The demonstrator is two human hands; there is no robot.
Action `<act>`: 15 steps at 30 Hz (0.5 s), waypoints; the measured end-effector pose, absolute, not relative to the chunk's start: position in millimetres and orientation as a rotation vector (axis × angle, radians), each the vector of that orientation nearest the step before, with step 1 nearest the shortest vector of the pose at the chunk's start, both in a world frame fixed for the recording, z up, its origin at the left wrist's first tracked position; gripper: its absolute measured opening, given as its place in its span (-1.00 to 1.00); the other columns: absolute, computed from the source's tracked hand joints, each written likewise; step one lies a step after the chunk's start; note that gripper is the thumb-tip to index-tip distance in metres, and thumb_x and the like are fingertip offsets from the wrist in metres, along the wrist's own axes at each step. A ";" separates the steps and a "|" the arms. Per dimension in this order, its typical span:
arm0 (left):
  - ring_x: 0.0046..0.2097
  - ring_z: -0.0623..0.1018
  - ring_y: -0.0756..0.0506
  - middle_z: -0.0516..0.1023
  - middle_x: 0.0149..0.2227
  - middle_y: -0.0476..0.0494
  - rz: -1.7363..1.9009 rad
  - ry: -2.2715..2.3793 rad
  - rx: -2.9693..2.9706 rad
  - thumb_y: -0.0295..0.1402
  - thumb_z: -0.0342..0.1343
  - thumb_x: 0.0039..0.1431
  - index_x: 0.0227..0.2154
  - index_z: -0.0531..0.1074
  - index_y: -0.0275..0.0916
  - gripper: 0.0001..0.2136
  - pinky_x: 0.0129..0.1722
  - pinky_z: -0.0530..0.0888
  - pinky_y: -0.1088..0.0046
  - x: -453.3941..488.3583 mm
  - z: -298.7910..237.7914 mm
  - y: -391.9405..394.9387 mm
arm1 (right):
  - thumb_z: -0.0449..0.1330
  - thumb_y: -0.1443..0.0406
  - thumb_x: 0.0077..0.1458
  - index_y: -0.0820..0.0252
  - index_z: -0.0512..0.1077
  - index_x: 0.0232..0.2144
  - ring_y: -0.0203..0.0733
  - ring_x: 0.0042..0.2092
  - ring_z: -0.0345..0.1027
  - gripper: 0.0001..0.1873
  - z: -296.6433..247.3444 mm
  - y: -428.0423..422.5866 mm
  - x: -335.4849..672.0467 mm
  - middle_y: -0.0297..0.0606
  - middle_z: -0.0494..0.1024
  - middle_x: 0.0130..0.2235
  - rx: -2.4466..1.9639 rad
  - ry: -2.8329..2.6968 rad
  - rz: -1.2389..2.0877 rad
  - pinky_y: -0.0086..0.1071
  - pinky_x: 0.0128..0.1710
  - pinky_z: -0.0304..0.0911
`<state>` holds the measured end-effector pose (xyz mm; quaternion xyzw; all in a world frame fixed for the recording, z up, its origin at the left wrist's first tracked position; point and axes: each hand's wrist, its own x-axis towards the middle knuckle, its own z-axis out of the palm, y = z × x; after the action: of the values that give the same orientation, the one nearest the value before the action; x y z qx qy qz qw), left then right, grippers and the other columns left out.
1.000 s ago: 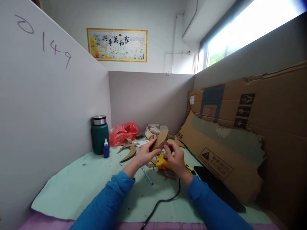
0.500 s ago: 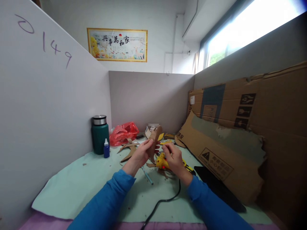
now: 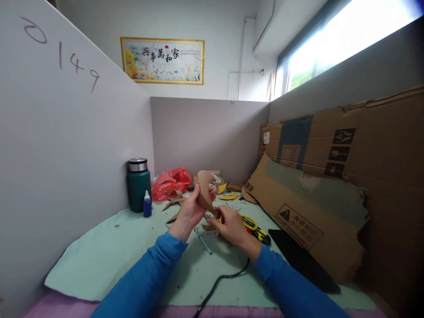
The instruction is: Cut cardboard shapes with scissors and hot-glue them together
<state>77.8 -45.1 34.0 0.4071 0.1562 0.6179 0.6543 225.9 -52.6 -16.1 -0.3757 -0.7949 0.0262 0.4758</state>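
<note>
My left hand (image 3: 192, 211) is closed round a curved piece of brown cardboard (image 3: 206, 187), holding it up above the table. The piece slants, its lower end coming down close to the fingers of my right hand (image 3: 228, 225). That hand is closed, palm down, on the yellow glue gun (image 3: 219, 218). Only a sliver of the gun shows between thumb and fingers; my hand hides the rest. Below the cardboard, a light blue pen (image 3: 203, 242) lies on the table. Yellow-handled scissors (image 3: 249, 222) lie just beyond my right hand.
A green bottle (image 3: 139, 190), a small blue dropper bottle (image 3: 147, 206) and a red plastic bag (image 3: 170, 183) stand at the left back. Cardboard scraps (image 3: 174, 203) are strewn nearby. Large cardboard sheets (image 3: 308, 207) lean along the right. A black cable (image 3: 228, 277) runs toward the front edge.
My right hand has come down and left, over the glue gun, from a pinch above it. The cardboard in my left hand has moved slightly left and turned, tilting the other way.
</note>
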 end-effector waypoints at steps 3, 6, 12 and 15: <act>-0.06 0.52 -0.16 0.54 -0.15 -0.28 1.428 0.309 0.922 -0.14 0.10 0.14 -0.15 0.45 -0.36 -0.63 0.06 0.41 0.24 78.5 34.2 -44.2 | 0.19 0.20 0.07 0.18 0.39 -0.47 -0.29 -0.47 0.26 -0.82 -20.0 -48.5 222.7 -0.38 0.43 -0.50 -0.884 -1.926 0.208 -0.46 -0.49 0.08; -0.08 0.53 -0.14 0.54 -0.16 -0.28 1.442 0.295 0.881 -0.13 0.09 0.15 -0.16 0.45 -0.38 -0.62 0.06 0.41 0.28 78.8 37.0 -44.9 | 0.12 0.28 0.12 0.19 0.40 -0.51 -0.32 -0.48 0.26 -0.82 -18.7 -50.3 221.6 -0.40 0.42 -0.53 -0.800 -1.952 0.339 -0.48 -0.50 0.09; -0.14 0.55 -0.09 0.55 -0.20 -0.26 1.544 0.270 0.766 -0.18 0.08 0.17 -0.14 0.45 -0.37 -0.66 0.05 0.42 0.29 72.1 45.1 -44.8 | 0.15 0.20 0.12 0.17 0.38 -0.62 -0.36 -0.53 0.20 -0.69 -14.9 -58.2 224.9 -0.42 0.37 -0.60 -0.594 -2.294 0.236 -0.48 -0.48 0.07; -0.13 0.55 -0.11 0.55 -0.17 -0.27 1.539 0.286 0.819 -0.16 0.09 0.16 -0.15 0.46 -0.37 -0.64 0.05 0.42 0.29 71.5 43.9 -44.8 | 0.11 0.19 0.17 0.16 0.39 -0.57 -0.32 -0.47 0.26 -0.69 -13.0 -58.4 226.0 -0.38 0.41 -0.54 -0.604 -2.152 0.214 -0.46 -0.43 0.13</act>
<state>71.5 -44.8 43.9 0.3585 0.1251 0.6731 0.6346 226.0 -58.4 -13.0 -0.2425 -0.8637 0.0859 0.4334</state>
